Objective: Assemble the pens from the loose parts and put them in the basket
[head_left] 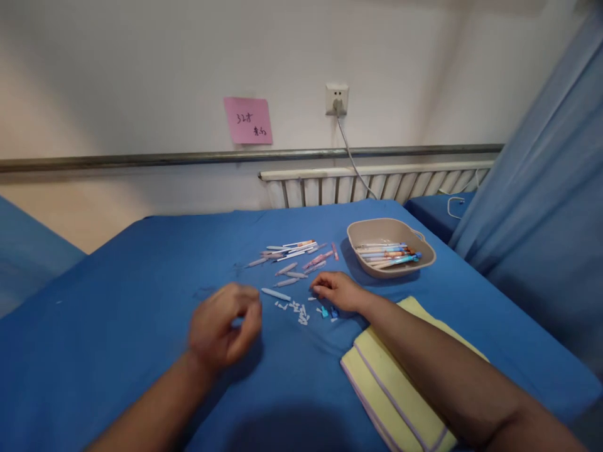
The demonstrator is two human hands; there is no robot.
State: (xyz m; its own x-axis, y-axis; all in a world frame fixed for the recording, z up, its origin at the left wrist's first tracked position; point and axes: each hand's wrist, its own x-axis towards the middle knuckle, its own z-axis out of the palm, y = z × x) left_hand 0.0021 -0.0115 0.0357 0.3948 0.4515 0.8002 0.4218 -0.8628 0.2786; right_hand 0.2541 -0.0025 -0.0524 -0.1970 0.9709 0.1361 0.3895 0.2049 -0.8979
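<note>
My left hand hovers over the blue cloth with its fingers curled in; it is blurred, and what it holds, if anything, I cannot make out. My right hand rests on the cloth with fingers drawn together, pinching at something small beside the loose pen parts. Several pen barrels, refills and caps lie scattered between and beyond the hands. Tiny white pieces and blue caps sit just below my right hand. My right forearm lies across a yellow folded towel.
A beige tray with several assembled pens stands at the back right. The blue-covered table ends near a white wall with a radiator, a socket with a cable, and a pink note. A blue curtain hangs at right.
</note>
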